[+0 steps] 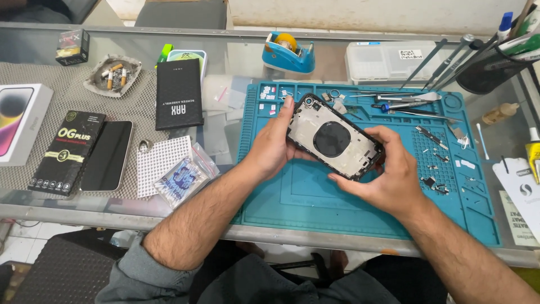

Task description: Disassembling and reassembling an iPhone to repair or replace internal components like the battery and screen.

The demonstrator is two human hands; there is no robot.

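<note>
Both hands held the gutted phone shell (336, 143) a little above the teal mat (315, 208), its open inside tilted up toward the person's face, probably so the bare interior could be looked over. The left hand (270, 147) cupped the shell's upper left end, thumb up along the edge and the other fingers curled behind it out of sight; the right hand (388, 169) pinched the lower right corner, thumb on the near edge and fingers wrapped round the far side. Holding it by the ends kept the middle, with its dark round pad, uncovered. On the mat's right side lay small loose parts (436, 183), kept apart on the ridged area, likely so nothing rolled off (the mat's top row of little pockets held more bits). Tweezers (402, 97) rested along the mat's far edge, within easy reach of the right hand. Left of the mat sat a dark phone (108, 156) face up, a black box (178, 93) and an ashtray (114, 75), well clear of the work.
</note>
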